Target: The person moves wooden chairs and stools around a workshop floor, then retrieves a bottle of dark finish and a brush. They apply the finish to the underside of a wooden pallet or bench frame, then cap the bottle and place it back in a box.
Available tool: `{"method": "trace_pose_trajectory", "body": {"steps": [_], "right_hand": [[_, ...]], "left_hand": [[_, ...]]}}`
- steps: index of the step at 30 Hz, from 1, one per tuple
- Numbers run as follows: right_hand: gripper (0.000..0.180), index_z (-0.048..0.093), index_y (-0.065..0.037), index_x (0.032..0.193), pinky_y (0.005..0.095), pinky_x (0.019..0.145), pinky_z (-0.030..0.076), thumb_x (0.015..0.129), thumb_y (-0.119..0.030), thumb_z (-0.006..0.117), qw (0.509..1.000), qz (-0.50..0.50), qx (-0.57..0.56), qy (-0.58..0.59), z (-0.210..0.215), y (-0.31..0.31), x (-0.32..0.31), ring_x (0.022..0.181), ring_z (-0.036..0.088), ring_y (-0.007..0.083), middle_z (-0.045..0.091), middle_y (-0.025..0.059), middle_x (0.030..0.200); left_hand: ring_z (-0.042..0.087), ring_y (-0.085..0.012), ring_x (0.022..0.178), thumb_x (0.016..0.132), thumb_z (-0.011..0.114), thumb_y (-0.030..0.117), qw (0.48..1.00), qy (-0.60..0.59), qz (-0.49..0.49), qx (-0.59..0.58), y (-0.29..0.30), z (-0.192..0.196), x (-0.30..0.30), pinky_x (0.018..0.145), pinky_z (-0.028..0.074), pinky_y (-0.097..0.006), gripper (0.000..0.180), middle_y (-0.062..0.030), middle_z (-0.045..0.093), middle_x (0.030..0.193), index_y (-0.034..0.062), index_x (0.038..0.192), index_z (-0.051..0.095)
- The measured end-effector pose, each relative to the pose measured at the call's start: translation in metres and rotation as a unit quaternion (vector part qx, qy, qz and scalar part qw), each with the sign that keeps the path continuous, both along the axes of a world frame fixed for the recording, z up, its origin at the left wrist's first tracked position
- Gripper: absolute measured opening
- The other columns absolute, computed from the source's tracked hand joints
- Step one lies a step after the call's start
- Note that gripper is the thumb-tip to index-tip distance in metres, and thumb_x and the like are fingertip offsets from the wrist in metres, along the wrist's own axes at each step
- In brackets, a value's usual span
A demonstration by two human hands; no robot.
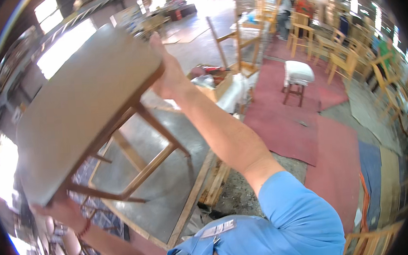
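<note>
A wooden stool point(87, 90) with a smooth beige padded seat and brown legs is lifted in front of me on the left, its seat tilted. My right hand point(169, 76) grips the far end of the seat, thumb and palm against its edge. At the near end, my left hand point(64, 211) is closed around the seat's lower corner, with a red bracelet on that wrist; its fingertips are partly hidden. Beneath the stool lies a grey-topped worktable point(172, 218) with wooden edging. Some of the legs appear close to the tabletop; I cannot tell whether they touch it.
Past the worktable are a wooden box point(225, 86) of tools and an upturned wooden frame point(238, 36). A stool with a white covered seat point(298, 72) stands on red floor matting point(283, 118). Several chairs point(345, 62) and people are at the far right; seats point(71, 243) crowd the lower left.
</note>
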State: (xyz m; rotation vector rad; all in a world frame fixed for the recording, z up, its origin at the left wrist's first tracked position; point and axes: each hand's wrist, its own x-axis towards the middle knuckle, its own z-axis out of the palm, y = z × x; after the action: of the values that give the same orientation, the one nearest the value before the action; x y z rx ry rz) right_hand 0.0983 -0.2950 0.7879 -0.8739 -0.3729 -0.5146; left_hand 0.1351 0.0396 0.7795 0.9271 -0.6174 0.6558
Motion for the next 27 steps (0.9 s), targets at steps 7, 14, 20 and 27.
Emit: {"method": "trace_pose_trajectory", "body": {"steps": [7,14,20,27], "right_hand": [[0.05,0.049,0.001,0.125,0.0374,0.093,0.043,0.092,-0.036,0.056,0.885,-0.245,-0.387,0.078,-0.131,-0.01,0.135,0.107,0.059,0.0305,0.062,0.0193,0.115],[0.036,0.044,-0.006,0.115,0.0509,0.08,0.045,0.092,-0.033,0.053,0.765,-0.294,-0.53,0.219,-0.247,-0.006,0.191,0.095,0.059,0.0446,0.064,0.0225,0.097],[0.034,0.046,-0.005,0.113,0.0481,0.076,0.045,0.093,-0.031,0.053,0.798,-0.259,-0.513,0.183,-0.258,-0.016,0.211,0.09,0.059,0.0437,0.063,0.021,0.093],[0.03,0.046,-0.004,0.112,0.044,0.076,0.045,0.094,-0.027,0.053,0.816,-0.229,-0.501,0.177,-0.254,-0.024,0.203,0.087,0.06,0.039,0.061,0.0197,0.091]], "left_hand": [[0.058,-0.0172,0.094,0.102,0.041,0.027,0.944,-0.039,0.214,0.248,-0.015,-0.012,0.148,0.091,0.04,-0.032,0.044,-0.0121,0.062,0.108,-0.0049,0.132,0.038],[0.06,-0.0381,0.088,0.094,0.054,0.024,0.834,0.235,0.31,0.391,-0.014,-0.223,0.129,0.077,0.045,-0.043,0.024,-0.0214,0.062,0.09,0.0017,0.102,0.056],[0.06,-0.0403,0.092,0.093,0.055,0.028,0.77,0.393,0.234,0.444,0.006,-0.268,0.127,0.077,0.046,-0.044,0.028,-0.0222,0.064,0.095,0.0033,0.107,0.058],[0.064,-0.0251,0.094,0.093,0.057,0.025,0.793,0.394,0.223,0.408,-0.011,-0.243,0.114,0.083,0.047,-0.035,0.033,-0.0168,0.066,0.098,-0.0007,0.112,0.06]]}}
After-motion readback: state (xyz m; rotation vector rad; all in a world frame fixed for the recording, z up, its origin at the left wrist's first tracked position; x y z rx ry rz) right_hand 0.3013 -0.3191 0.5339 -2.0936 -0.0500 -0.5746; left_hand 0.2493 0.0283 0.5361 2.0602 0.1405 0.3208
